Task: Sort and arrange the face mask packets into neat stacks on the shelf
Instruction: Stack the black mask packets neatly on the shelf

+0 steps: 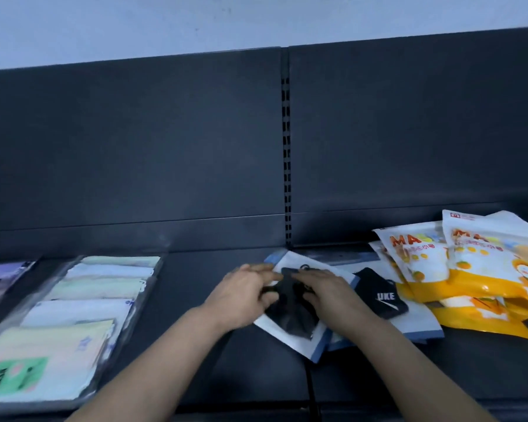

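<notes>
Looking down on a dark shelf [195, 315], backed by a dark panel [134, 147] with a slotted upright [286, 153] at its middle.

Mid-shelf, just in front of the upright: a white packet [287, 259] with blue edges, lying flat and turned askew, with a black mask [290, 318] printed or showing on its face. Lies on top of more white-and-blue packets [415, 327] sticking out from under it to the right.

Both on that top packet:
- Left hand [244, 295], in from the left, fingers stretched fairly straight over the upper left corner, thumb against the black part.
- Right hand [329, 292], in from the right, fingers laid flat across the upper half and pointing left.

Fingertips of the two nearly meeting. Pressing rather than pinching, so far as visible through the blur; packet flat on the pile, not lifted.

Just right of the right hand: a black pouch [384, 296] with white lettering, resting on the white-and-blue packets. Further right, touching them: a loose heap of orange packets [476, 269], overlapping and tilted.

Well apart on the left: a clear pack [73, 324] of pastel masks, lying flat in an overlapping row, with a green label at its near end. Beyond it, at the left edge of the view: purple packets [0, 278], partly cut off.
</notes>
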The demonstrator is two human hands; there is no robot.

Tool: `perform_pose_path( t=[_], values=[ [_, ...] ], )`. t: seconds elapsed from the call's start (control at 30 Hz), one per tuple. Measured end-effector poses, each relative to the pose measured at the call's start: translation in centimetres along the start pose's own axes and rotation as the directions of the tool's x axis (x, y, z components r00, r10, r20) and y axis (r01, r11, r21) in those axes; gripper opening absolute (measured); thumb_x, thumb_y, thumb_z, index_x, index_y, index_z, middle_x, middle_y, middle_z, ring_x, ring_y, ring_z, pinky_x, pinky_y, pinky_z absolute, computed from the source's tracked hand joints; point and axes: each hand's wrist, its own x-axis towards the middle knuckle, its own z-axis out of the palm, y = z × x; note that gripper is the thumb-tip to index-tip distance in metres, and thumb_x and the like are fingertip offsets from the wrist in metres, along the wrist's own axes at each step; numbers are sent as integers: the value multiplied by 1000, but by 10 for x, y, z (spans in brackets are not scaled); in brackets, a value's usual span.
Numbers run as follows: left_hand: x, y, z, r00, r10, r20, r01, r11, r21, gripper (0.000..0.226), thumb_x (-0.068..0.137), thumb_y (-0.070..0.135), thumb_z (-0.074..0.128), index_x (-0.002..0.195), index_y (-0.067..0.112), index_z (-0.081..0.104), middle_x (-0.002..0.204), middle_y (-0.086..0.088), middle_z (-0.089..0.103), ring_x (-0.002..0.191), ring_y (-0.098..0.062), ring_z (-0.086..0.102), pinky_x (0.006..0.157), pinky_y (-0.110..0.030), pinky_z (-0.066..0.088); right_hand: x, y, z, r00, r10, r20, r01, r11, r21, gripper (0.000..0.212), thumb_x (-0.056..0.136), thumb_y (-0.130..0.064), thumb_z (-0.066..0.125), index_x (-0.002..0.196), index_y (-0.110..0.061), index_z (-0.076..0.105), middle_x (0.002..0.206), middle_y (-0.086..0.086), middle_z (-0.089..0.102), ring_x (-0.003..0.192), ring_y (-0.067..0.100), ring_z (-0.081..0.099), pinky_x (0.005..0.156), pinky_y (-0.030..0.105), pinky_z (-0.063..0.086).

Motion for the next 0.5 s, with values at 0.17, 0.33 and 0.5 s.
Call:
perform_pose_path(
  t=[0.17, 0.33, 0.5],
  values=[
    [-29, -21, 7, 987, -54, 150, 39, 994, 101, 55, 97, 48, 43, 149, 34, 28, 158, 3, 23, 144, -17, 23, 117, -31, 24, 4, -16, 14, 980, 52, -190, -18, 983, 181, 41, 95, -12, 51, 133, -27, 53, 142, -4, 49, 135, 14, 40, 109, 27, 34],
    [-30, -32, 10, 974, -194, 118, 162, 958, 234, 61, 94, 56, 38, 149, 31, 26, 149, -2, 31, 137, -27, 27, 111, -44, 31, -15, -15, -4, 875, 475, -98, -469, 777, -421, 83, 86, -70, 39, 148, -18, 22, 156, 16, 21, 143, 38, 16, 110, 49, 26],
    [-23, -31, 14, 960, -260, 106, 235, 950, 206, 60, 93, 60, 36, 144, 31, 29, 144, -5, 35, 129, -31, 34, 104, -44, 38, -20, -20, -2, 868, 493, 60, -429, 805, -410, 76, 87, -64, 42, 143, -14, 30, 147, 12, 32, 136, 31, 27, 105, 47, 34]
  ],
)
